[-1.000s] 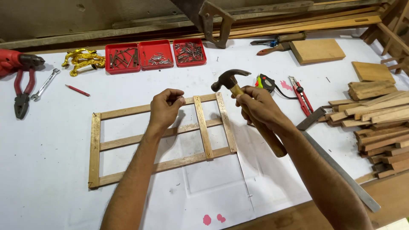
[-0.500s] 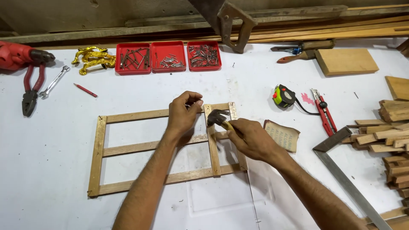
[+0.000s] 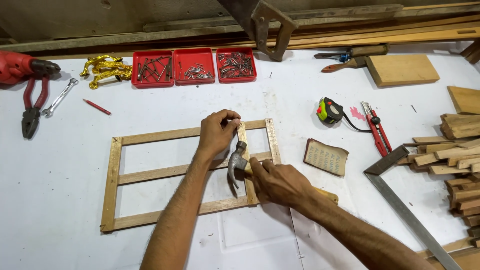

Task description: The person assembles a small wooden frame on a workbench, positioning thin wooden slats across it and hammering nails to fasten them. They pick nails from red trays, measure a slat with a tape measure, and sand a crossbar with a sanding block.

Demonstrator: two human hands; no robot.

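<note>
Left hand pinches a nail at the wooden frame mid-counter, right hand clenches the hammer short; I'd tap lightly, fingers low.

You look down on a white worktable that fills nearly the whole frame under even, soft light. Along the top edge a grey wall runs behind long wooden planks. At the lower right corner, the table's bare wooden edge shows.
</note>
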